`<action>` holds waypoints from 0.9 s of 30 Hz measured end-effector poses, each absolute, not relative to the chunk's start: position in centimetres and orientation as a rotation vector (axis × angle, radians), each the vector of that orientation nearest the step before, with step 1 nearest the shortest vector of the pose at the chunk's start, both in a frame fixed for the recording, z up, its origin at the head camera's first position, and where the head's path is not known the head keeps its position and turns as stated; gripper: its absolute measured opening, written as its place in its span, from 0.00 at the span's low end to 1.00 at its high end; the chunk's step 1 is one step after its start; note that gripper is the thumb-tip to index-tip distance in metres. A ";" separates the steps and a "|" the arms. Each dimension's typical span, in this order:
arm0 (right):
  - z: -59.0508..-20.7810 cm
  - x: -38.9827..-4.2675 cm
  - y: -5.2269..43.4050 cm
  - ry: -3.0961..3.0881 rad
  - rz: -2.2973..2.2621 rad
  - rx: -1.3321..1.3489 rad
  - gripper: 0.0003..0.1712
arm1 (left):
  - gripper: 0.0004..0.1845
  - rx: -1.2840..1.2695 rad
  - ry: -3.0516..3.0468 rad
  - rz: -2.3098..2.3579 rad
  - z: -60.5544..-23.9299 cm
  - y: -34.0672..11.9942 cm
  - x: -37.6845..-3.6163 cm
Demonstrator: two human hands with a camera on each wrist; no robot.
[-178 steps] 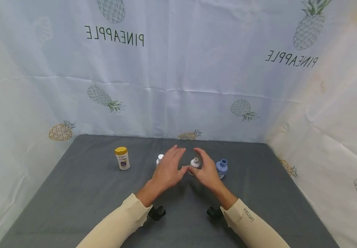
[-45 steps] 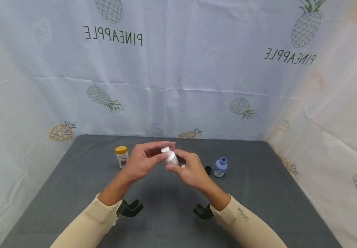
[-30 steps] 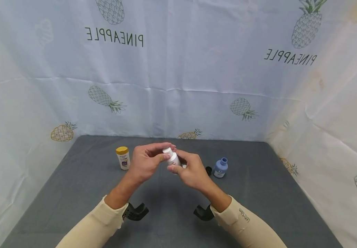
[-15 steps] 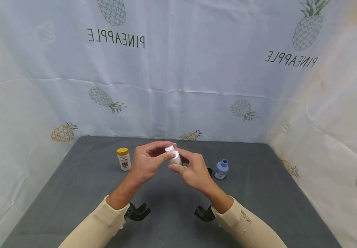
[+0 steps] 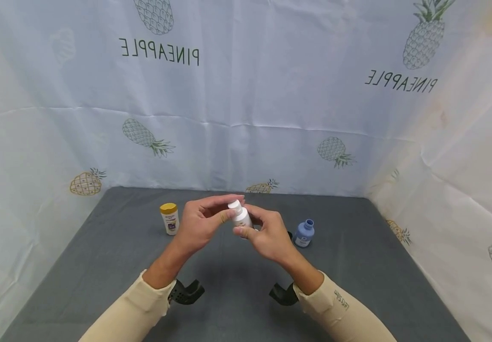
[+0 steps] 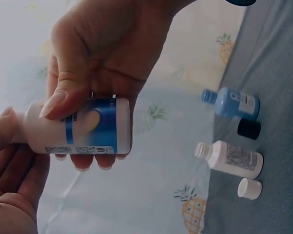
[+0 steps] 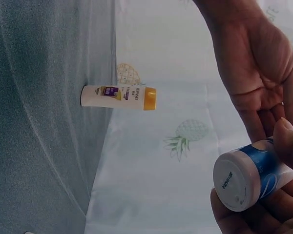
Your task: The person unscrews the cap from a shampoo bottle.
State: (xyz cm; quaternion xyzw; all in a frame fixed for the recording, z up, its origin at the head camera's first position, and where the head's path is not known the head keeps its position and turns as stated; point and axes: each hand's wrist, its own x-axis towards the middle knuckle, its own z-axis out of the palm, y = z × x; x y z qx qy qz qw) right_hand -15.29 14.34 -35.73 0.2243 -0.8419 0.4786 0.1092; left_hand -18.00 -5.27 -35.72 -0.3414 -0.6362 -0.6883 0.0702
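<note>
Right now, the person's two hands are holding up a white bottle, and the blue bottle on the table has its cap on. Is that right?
Not quite: the left wrist view shows the blue bottle uncapped, with a black cap beside it. The left hand and right hand are indeed holding up a white bottle.

Black cap (image 5: 290, 234) mostly hidden behind right hand (image 5: 267, 234) in head view, print (image 6: 78, 150) on held bottle (image 6: 103, 129) blurred, sleeves (image 5: 130, 311) cut off
</note>
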 end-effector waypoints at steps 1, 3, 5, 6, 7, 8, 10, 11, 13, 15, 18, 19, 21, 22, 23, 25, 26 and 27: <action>-35.7 -15.3 14.3 -2.476 1.408 0.659 0.27 | 0.18 -1.015 -1.915 -2.071 -35.7 -5.3 -18.0; -35.7 -15.2 14.3 -2.474 1.415 0.654 0.27 | 0.17 -0.990 -1.917 -2.065 -35.8 -5.2 -18.0; -35.7 -15.2 14.3 -2.472 1.423 0.652 0.27 | 0.17 -0.949 -1.918 -2.053 -35.9 -5.0 -17.9; -35.7 -15.2 14.3 -2.473 1.427 0.652 0.27 | 0.17 -0.925 -1.917 -2.049 -35.9 -5.0 -17.9; -35.7 -15.2 14.3 -2.473 1.431 0.652 0.27 | 0.17 -0.899 -1.916 -2.041 -36.0 -4.9 -17.9; -35.8 -15.2 14.4 -2.471 1.434 0.655 0.27 | 0.17 -0.872 -1.913 -2.034 -36.1 -4.8 -17.9; -35.9 -15.2 14.4 -2.473 1.438 0.660 0.26 | 0.17 -0.826 -1.907 -2.025 -36.2 -4.6 -17.8; -35.9 -15.2 14.4 -2.474 1.438 0.663 0.26 | 0.17 -0.813 -1.905 -2.018 -36.3 -4.5 -17.9; -36.0 -15.2 14.4 -2.471 1.438 0.670 0.25 | 0.17 -0.809 -1.901 -2.007 -36.4 -4.5 -17.9; -36.1 -15.2 14.4 -2.471 1.439 0.674 0.24 | 0.17 -0.831 -1.905 -2.008 -36.4 -4.6 -17.9; -36.2 -15.2 14.5 -2.466 1.436 0.682 0.24 | 0.15 -0.902 -1.891 -2.039 -36.4 -4.8 -17.9; -36.2 -15.2 14.5 -2.467 1.433 0.685 0.23 | 0.15 -0.929 -1.887 -2.054 -36.4 -4.9 -17.9; -36.2 -15.2 14.5 -2.468 1.429 0.689 0.24 | 0.16 -0.985 -1.874 -2.089 -36.4 -5.1 -17.9; -36.2 -15.1 14.5 -2.469 1.428 0.689 0.25 | 0.16 -1.011 -1.870 -2.095 -36.4 -5.2 -17.9; -36.2 -15.1 14.5 -2.470 1.429 0.692 0.25 | 0.16 -1.032 -1.869 -2.098 -36.3 -5.3 -18.0; -36.2 -15.1 14.5 -2.471 1.431 0.695 0.26 | 0.16 -1.053 -1.882 -2.087 -36.3 -5.4 -18.0; -36.2 -15.1 14.5 -2.469 1.434 0.697 0.26 | 0.16 -1.059 -1.886 -2.078 -36.3 -5.5 -18.0; -36.1 -15.1 14.5 -2.467 1.436 0.699 0.27 | 0.16 -1.060 -1.889 -2.069 -36.3 -5.5 -18.0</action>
